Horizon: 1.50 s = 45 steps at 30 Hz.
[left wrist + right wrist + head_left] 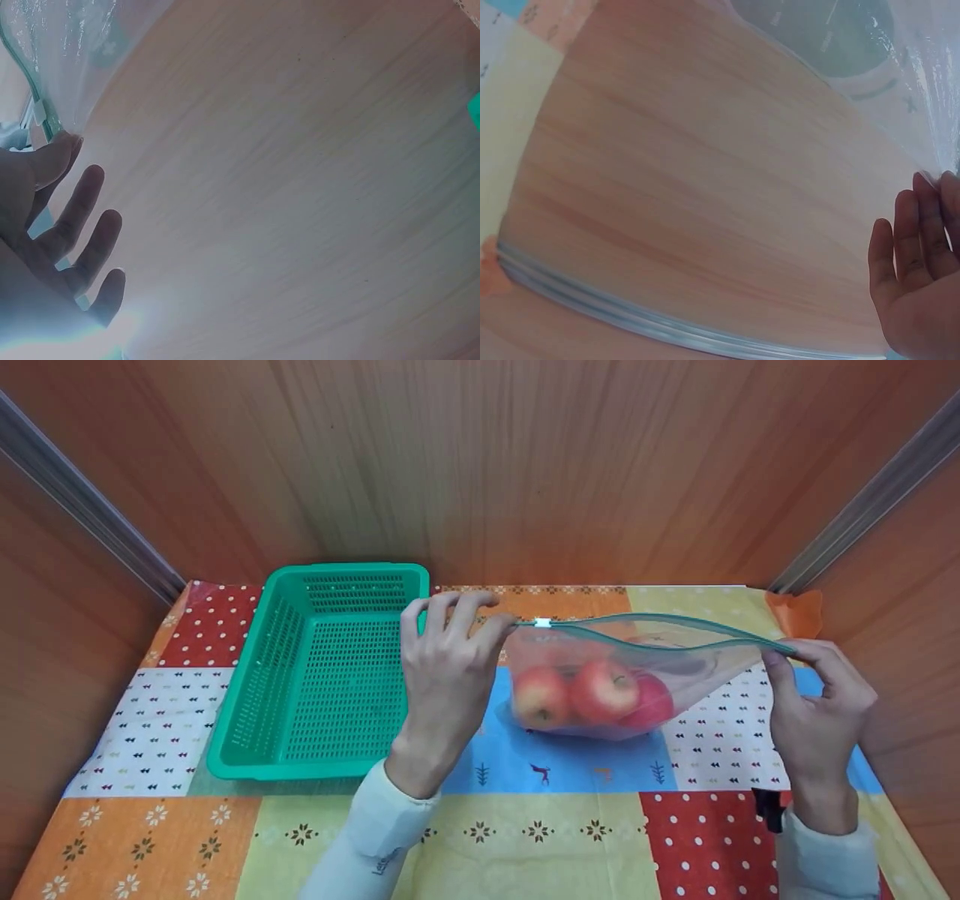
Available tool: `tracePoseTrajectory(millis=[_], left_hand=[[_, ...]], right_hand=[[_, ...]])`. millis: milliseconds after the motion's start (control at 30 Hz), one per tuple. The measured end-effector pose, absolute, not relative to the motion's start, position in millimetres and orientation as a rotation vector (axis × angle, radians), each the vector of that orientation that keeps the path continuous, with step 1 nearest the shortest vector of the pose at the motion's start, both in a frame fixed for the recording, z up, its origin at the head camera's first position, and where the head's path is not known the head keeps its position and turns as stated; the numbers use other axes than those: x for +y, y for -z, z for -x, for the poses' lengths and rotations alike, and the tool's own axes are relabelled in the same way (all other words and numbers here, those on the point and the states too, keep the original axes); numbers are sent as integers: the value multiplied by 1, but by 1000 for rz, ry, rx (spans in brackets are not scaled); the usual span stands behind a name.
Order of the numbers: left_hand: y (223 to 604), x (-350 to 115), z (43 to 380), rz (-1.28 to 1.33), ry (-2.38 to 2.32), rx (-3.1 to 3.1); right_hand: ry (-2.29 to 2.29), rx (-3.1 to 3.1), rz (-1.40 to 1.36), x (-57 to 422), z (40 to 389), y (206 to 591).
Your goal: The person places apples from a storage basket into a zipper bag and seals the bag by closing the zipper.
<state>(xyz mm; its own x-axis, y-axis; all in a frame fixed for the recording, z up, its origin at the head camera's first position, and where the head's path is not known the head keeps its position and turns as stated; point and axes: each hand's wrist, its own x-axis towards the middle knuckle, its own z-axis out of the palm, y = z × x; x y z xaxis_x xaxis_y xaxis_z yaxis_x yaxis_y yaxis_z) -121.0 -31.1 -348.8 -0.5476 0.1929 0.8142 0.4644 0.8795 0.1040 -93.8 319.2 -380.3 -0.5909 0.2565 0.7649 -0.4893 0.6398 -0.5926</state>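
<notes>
A clear zip bag [705, 675] with a green seal hangs stretched between both hands, several red apples [604, 690] in its lower left part. My left hand [450, 660] pinches the top left corner between thumb and forefinger, close beside the white slider [543, 623]; its other fingers are spread. The top right end of the seal is gripped by my right hand [821, 712]. Between slider and right hand the mouth of the bag gapes. In the left wrist view the slider [40, 112] sits just past the pinching fingertips. The right wrist view shows bag film gathered at the right hand's fingertips.
A green plastic basket [225, 720] with slotted sides stands to the left, its right rim partly behind the left hand. A patchwork cloth [525, 840] covers the table. Wooden panels [480, 472] rise at the back and sides. An orange piece [796, 613] lies at the back right corner.
</notes>
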Motion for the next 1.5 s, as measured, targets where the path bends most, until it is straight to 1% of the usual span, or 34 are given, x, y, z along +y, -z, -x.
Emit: tracePoseTrajectory(millis=[667, 967, 1500], left_hand=[[333, -41, 115, 460, 512, -2140], [329, -46, 116, 435, 533, -2133], [332, -51, 124, 418, 645, -2138]], right_hand=[[-1048, -1956, -192, 314, 102, 359], [-1012, -2000, -233, 311, 106, 358], [-1036, -2017, -214, 307, 116, 354]])
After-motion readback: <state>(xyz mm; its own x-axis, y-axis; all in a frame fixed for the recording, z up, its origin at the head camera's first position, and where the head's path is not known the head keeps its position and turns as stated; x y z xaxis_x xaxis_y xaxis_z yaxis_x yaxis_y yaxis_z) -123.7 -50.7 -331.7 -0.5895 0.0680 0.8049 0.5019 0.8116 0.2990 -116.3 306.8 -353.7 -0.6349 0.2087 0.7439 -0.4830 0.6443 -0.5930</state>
